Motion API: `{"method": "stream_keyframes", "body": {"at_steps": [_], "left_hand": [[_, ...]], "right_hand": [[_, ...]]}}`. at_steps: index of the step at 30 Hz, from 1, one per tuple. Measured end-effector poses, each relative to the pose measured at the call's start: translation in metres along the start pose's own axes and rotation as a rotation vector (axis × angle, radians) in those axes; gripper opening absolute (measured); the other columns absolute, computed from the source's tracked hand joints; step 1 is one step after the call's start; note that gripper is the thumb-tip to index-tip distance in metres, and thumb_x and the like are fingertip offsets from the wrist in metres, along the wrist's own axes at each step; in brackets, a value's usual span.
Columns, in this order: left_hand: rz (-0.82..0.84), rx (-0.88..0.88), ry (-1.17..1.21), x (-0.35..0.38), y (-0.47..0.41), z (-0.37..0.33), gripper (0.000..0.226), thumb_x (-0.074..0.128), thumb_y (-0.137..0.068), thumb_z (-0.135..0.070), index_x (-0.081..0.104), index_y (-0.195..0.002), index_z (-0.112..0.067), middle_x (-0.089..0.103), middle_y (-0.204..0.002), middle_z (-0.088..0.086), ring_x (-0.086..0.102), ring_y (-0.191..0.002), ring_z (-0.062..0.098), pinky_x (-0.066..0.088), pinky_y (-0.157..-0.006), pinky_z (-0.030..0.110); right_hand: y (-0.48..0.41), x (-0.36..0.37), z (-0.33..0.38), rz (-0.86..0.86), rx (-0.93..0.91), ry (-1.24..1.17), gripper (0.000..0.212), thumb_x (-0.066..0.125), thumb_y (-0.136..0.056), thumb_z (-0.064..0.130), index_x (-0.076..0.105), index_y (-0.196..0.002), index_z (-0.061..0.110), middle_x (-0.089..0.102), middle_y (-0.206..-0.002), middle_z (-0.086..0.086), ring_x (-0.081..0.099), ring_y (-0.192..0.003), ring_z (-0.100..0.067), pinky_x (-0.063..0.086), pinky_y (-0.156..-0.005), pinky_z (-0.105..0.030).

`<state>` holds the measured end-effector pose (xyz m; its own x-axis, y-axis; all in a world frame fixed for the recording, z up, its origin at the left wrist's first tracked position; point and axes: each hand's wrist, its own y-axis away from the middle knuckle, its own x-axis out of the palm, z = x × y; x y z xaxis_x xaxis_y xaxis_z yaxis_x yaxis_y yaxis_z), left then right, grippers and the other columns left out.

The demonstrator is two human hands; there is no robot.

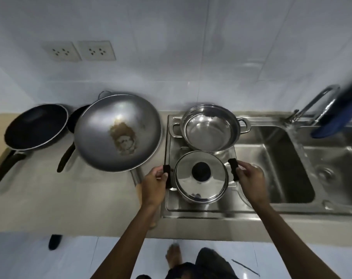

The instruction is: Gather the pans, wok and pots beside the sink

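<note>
A lidded steel pot (200, 187) with a black knob sits on the steel drainboard (191, 210) left of the sink. My left hand (154, 183) grips its left black handle and my right hand (249, 178) grips its right black handle. Behind it stands an open steel pot (209, 128) with two loop handles. A large grey wok (118, 132) with a brown stain rests on the counter to the left. Further left lie a black frying pan (35, 126) and a second black pan (76, 119), mostly hidden behind the wok.
The double sink basin (271, 174) lies to the right, with a steel tap (312, 105) behind it and a blurred dark blue object (336, 117) at the right edge. Two wall sockets (80, 51) sit above the counter. The counter's front edge runs below my forearms.
</note>
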<state>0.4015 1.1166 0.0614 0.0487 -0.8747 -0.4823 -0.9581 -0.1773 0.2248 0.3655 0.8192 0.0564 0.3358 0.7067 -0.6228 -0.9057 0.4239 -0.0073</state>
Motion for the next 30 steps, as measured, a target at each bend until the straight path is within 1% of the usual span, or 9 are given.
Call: {"method": "stream_keyframes", "body": {"at_steps": [3, 9, 11, 14, 18, 22, 25, 28, 30], "left_hand": [[0.006, 0.047, -0.037, -0.002, -0.002, 0.001, 0.031, 0.063, -0.098, -0.014, 0.065, -0.129, -0.012, 0.073, -0.110, 0.004, 0.064, -0.094, 0.012, 0.042, -0.070, 0.008], [0.030, 0.074, -0.087, -0.004, -0.001, 0.006, 0.032, 0.059, -0.101, -0.021, 0.063, -0.132, -0.013, 0.072, -0.116, 0.005, 0.062, -0.095, 0.008, 0.039, -0.065, 0.000], [0.032, 0.079, -0.099, -0.003, 0.001, 0.005, 0.033, 0.058, -0.101, -0.022, 0.062, -0.132, -0.013, 0.072, -0.118, 0.006, 0.062, -0.097, 0.009, 0.042, -0.071, 0.006], [0.022, 0.085, -0.112, -0.002, 0.004, 0.004, 0.033, 0.058, -0.102, -0.022, 0.061, -0.133, -0.011, 0.072, -0.119, 0.008, 0.066, -0.101, 0.017, 0.049, -0.081, 0.022], [-0.013, 0.096, -0.151, 0.001, 0.010, 0.000, 0.032, 0.059, -0.101, -0.019, 0.062, -0.131, -0.010, 0.073, -0.118, 0.009, 0.069, -0.106, 0.023, 0.047, -0.080, 0.023], [-0.042, 0.075, -0.170, 0.008, 0.020, -0.003, 0.035, 0.062, -0.099, -0.018, 0.060, -0.133, -0.010, 0.071, -0.121, 0.010, 0.068, -0.109, 0.025, 0.049, -0.085, 0.027], [-0.046, 0.066, -0.218, 0.016, 0.037, -0.009, 0.042, 0.063, -0.098, -0.024, 0.056, -0.137, -0.009, 0.066, -0.130, 0.013, 0.063, -0.118, 0.029, 0.053, -0.098, 0.040], [-0.119, 0.120, -0.369, 0.031, 0.068, -0.016, 0.054, 0.058, -0.099, -0.037, 0.051, -0.144, -0.007, 0.052, -0.148, 0.015, 0.046, -0.137, 0.033, 0.038, -0.115, 0.047], [-0.152, 0.215, -0.465, 0.049, 0.095, -0.024, 0.054, 0.054, -0.101, -0.040, 0.051, -0.144, -0.008, 0.041, -0.157, 0.011, 0.034, -0.146, 0.030, 0.028, -0.119, 0.049]], "right_hand": [[0.001, 0.004, -0.001, -0.010, 0.031, 0.034, 0.029, 0.058, -0.097, 0.017, 0.068, -0.125, 0.017, 0.078, -0.091, -0.009, 0.075, -0.080, -0.024, 0.058, -0.080, -0.048], [0.005, 0.008, 0.003, -0.047, 0.003, 0.094, 0.030, 0.057, -0.097, 0.013, 0.067, -0.125, 0.016, 0.076, -0.088, -0.010, 0.072, -0.081, -0.030, 0.057, -0.077, -0.043], [0.007, 0.007, 0.005, -0.055, 0.011, 0.135, 0.030, 0.058, -0.097, 0.014, 0.067, -0.126, 0.017, 0.077, -0.088, -0.011, 0.072, -0.083, -0.031, 0.054, -0.075, -0.037], [0.010, 0.007, 0.007, -0.036, 0.014, 0.167, 0.032, 0.059, -0.097, 0.016, 0.065, -0.128, 0.016, 0.078, -0.093, -0.012, 0.071, -0.090, -0.032, 0.045, -0.072, -0.030], [0.014, 0.004, 0.006, 0.007, 0.044, 0.080, 0.036, 0.062, -0.095, 0.013, 0.063, -0.130, 0.014, 0.077, -0.107, -0.011, 0.073, -0.095, -0.027, 0.043, -0.075, -0.025], [0.018, -0.003, 0.001, 0.019, 0.003, 0.046, 0.037, 0.064, -0.093, 0.011, 0.064, -0.129, 0.012, 0.076, -0.109, -0.011, 0.074, -0.095, -0.025, 0.050, -0.079, -0.027], [0.023, -0.015, -0.004, 0.071, -0.060, 0.040, 0.034, 0.064, -0.092, 0.010, 0.065, -0.126, 0.012, 0.077, -0.110, -0.010, 0.075, -0.094, -0.025, 0.057, -0.086, -0.038], [0.034, -0.028, -0.015, 0.104, -0.149, 0.050, 0.033, 0.064, -0.093, 0.014, 0.065, -0.126, 0.013, 0.076, -0.113, -0.007, 0.075, -0.092, -0.023, 0.057, -0.084, -0.036], [0.042, -0.040, -0.023, 0.152, -0.205, 0.059, 0.033, 0.062, -0.095, 0.018, 0.064, -0.128, 0.014, 0.075, -0.115, -0.007, 0.074, -0.092, -0.021, 0.057, -0.084, -0.036]]}}
